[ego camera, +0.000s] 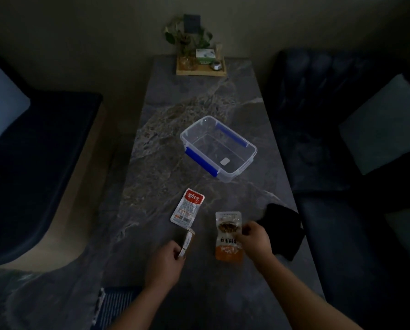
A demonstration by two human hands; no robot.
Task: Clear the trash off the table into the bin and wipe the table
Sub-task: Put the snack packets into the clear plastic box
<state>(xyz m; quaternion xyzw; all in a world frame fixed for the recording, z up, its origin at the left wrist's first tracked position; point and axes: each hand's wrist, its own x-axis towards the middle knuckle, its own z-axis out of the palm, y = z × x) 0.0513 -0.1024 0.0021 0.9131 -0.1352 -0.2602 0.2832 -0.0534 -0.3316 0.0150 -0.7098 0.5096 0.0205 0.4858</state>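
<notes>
Right, I have my left hand (167, 260) closed on a wrapper (186, 242), my right hand (255, 239) pinching the pouch (227, 235) to lift it; packet (187, 208) at 12, cloth (282, 229) at 3, empty bin (219, 148) beyond

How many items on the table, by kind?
Snack wrappers: 3 (red-topped, orange, one in left hand)
Clear bin: 1
Black cloth: 1
Wooden tray with plant: 1
Total: 6
</notes>
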